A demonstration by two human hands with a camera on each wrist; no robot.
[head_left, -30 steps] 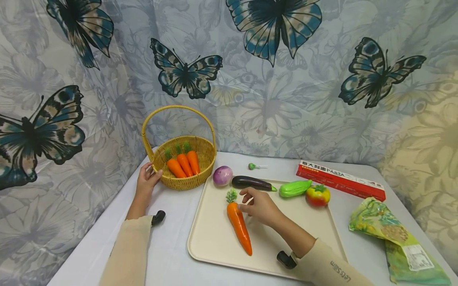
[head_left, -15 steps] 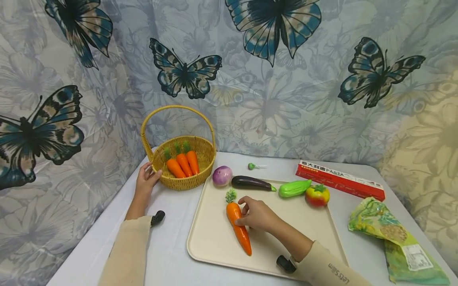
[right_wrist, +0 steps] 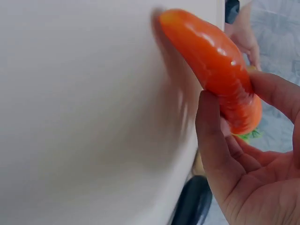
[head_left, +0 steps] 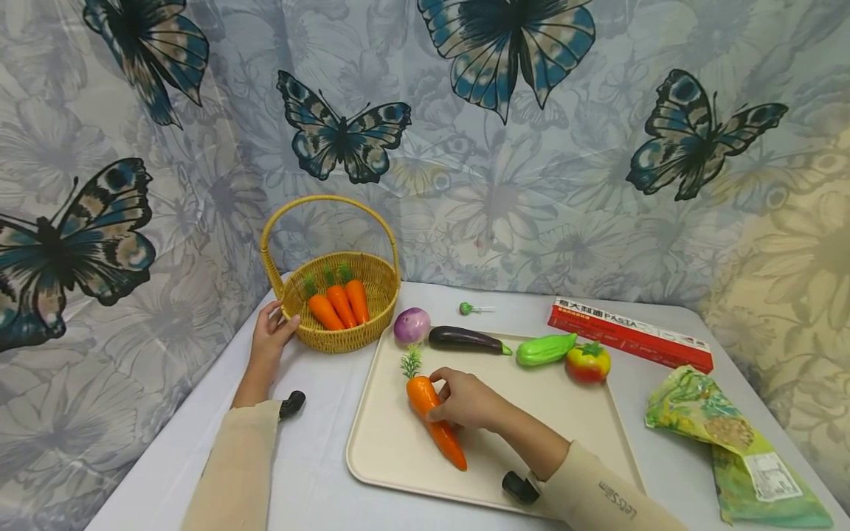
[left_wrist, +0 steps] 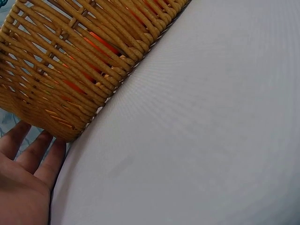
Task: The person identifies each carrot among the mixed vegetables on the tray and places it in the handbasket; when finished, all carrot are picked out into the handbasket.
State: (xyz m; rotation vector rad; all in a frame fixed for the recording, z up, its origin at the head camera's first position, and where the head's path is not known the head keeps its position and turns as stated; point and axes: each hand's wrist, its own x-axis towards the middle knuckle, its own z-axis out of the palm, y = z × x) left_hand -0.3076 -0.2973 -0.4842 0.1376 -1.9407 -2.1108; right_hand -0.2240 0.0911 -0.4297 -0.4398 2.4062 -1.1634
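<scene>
My right hand pinches an orange toy carrot between thumb and fingers, around its thicker upper part. In the right wrist view the carrot is tilted, its tip close to the tray and its thick end raised off it. The beige tray lies below. At the left, my left hand rests its fingertips against the side of a yellow wicker basket; the left wrist view shows those fingers fairly straight on the weave. Several carrots with green tops lie inside the basket.
Along the tray's far edge lie a purple onion, an eggplant, a green vegetable and a red-yellow tomato. Behind is a small green lollipop. A red pasta box and green bag sit right.
My right hand has come down onto the carrot, taken hold of it, and shifted its leafy end to the left and up off the tray. The left hand has stayed at the basket.
</scene>
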